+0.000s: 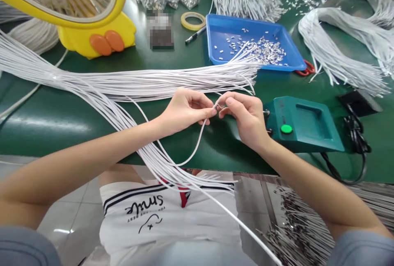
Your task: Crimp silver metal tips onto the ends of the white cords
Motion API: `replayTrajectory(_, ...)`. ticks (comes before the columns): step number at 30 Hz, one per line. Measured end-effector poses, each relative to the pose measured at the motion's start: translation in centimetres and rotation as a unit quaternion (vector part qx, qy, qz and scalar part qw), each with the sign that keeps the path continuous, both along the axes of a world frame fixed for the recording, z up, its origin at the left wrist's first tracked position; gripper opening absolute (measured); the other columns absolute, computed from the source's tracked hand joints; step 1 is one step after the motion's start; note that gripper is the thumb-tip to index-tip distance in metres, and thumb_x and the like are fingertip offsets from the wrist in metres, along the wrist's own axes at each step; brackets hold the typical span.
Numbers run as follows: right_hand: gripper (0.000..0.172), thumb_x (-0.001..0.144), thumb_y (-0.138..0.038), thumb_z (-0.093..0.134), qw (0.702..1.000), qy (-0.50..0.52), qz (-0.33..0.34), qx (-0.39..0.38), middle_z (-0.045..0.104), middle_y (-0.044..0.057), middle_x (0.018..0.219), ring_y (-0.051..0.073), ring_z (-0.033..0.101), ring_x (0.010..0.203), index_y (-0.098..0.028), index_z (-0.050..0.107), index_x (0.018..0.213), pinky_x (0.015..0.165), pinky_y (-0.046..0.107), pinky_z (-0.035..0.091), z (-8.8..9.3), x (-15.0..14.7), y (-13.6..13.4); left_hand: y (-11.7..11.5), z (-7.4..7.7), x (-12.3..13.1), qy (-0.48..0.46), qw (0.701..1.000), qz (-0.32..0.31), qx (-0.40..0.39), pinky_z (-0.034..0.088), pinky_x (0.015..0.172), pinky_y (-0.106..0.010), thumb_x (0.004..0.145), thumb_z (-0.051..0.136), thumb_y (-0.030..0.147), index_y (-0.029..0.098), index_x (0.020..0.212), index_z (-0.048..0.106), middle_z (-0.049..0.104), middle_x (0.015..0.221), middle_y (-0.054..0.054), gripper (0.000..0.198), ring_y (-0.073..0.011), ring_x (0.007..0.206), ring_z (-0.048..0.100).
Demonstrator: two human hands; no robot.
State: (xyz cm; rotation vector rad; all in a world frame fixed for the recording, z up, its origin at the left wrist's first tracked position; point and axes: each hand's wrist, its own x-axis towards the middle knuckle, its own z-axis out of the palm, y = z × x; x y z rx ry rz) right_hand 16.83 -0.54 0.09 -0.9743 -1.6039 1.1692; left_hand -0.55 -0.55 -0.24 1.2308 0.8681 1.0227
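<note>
Green bench's buried in white cords, I'm pinching one cord (201, 132) end between my left hand (184, 110) and right hand (246, 116) fingertips, probably fitting a metal tip, so next it needs steady alignment.

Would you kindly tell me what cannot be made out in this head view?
- Cord end: hidden between the fingers of left hand and right hand.
- Pixelated object: blurred out.
- Yellow fan: cut off by the top edge.
- Metal pieces in the blue tray: too small to identify.
</note>
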Motion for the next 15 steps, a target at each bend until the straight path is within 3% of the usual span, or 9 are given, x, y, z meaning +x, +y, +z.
replayTrajectory(6,0.009,0.083,-0.024,0.065,0.984,-0.121,-0.038,0.124,0.065,0.001,0.074,0.011,0.057,0.066,-0.017,0.066,0.077,0.055,0.023,0.045,0.07,-0.05,-0.26,0.14,-0.31,-0.26,0.008,1.0,-0.003,0.004,0.05,0.046,-0.018,0.058,0.09,0.031,0.008,0.067,0.069,0.065,0.054,-0.002,0.033,-0.0108,0.048,0.062)
replayTrajectory(11,0.013,0.087,-0.02,0.058,0.944,-0.199,-0.037,0.259,0.063,0.001,0.07,0.01,0.049,0.058,-0.018,0.062,0.074,0.054,0.025,0.038,0.43,0.34,-0.25,0.09,-0.58,-0.48,-0.048,0.994,-0.096,-0.029,0.048,0.047,-0.018,0.064,0.087,0.036,0.009,0.072,0.069,0.066,0.056,-0.003,0.034,-0.0118,0.051,0.064)
replayTrajectory(13,0.015,0.086,-0.02,0.057,0.939,-0.202,-0.027,0.277,0.061,0.001,0.069,0.011,0.047,0.058,-0.019,0.06,0.072,0.055,0.027,0.037,0.51,0.54,-0.19,-0.09,-0.52,-0.32,-0.047,0.991,-0.12,-0.024,0.047,0.047,-0.02,0.067,0.084,0.04,0.009,0.071,0.068,0.065,0.059,-0.003,0.035,-0.0123,0.052,0.064)
replayTrajectory(15,0.015,0.085,-0.02,0.057,0.951,-0.188,-0.016,0.244,0.058,0.001,0.066,0.011,0.045,0.058,-0.019,0.058,0.07,0.055,0.027,0.036,0.53,0.59,-0.22,-0.31,-0.54,-0.16,-0.007,0.995,-0.1,0.025,0.047,0.048,-0.022,0.072,0.079,0.041,0.011,0.071,0.068,0.063,0.059,-0.002,0.032,-0.0125,0.053,0.062)
